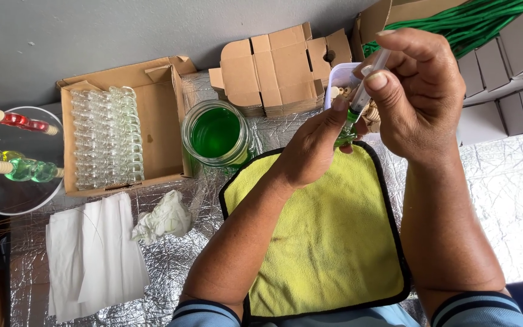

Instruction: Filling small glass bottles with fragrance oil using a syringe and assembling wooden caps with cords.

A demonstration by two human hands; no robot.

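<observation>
My right hand [416, 97] grips a clear plastic syringe [367, 82] holding green liquid, its tip pointing down. My left hand [310, 148] pinches a small glass bottle [345, 134] with green liquid in it, right under the syringe tip. Both hands hover above the far edge of a yellow cloth [328, 236] with a black border. A glass jar of green liquid [216, 134] stands to the left of my left hand.
A cardboard box [164, 121] of empty small glass bottles sits at left. A round glass plate [7, 194] carries filled corked bottles. White paper towels [92, 254], a crumpled tissue [163, 218], flat cardboard boxes [273, 66], a white tub [340, 79] and green cords [473, 21] lie around.
</observation>
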